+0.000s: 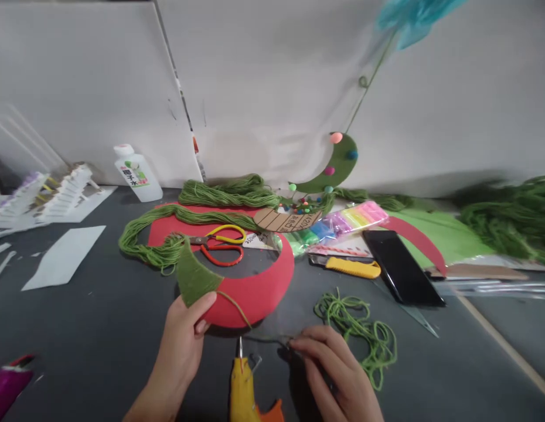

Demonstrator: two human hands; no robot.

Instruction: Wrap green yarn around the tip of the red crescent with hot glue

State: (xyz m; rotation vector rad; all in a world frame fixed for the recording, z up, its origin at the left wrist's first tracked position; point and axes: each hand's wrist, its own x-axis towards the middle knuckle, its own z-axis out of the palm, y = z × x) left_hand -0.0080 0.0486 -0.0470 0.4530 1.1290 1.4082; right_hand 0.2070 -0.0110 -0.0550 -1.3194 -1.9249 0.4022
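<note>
My left hand (184, 334) grips a red cardboard crescent (255, 299) by its left end, thumb on top. Green yarn (197, 275) is wound tightly over that end. A loose strand crosses the red face from the wrapped edge and runs toward my right hand (331, 366), whose thumb and index finger pinch it. Just below the crescent, a yellow hot glue gun (242, 387) points its metal nozzle up at the crescent's lower edge. To the right of my right hand lies a loose tangle of green yarn (364, 334).
Behind are red-and-yellow scissors (224, 246), green yarn skeins (228, 192), a white bottle (138, 176), a yellow utility knife (351, 266) and a black phone (402, 266). A green crescent with pompoms (338, 167) hangs near the wall. White paper (65, 258) lies left.
</note>
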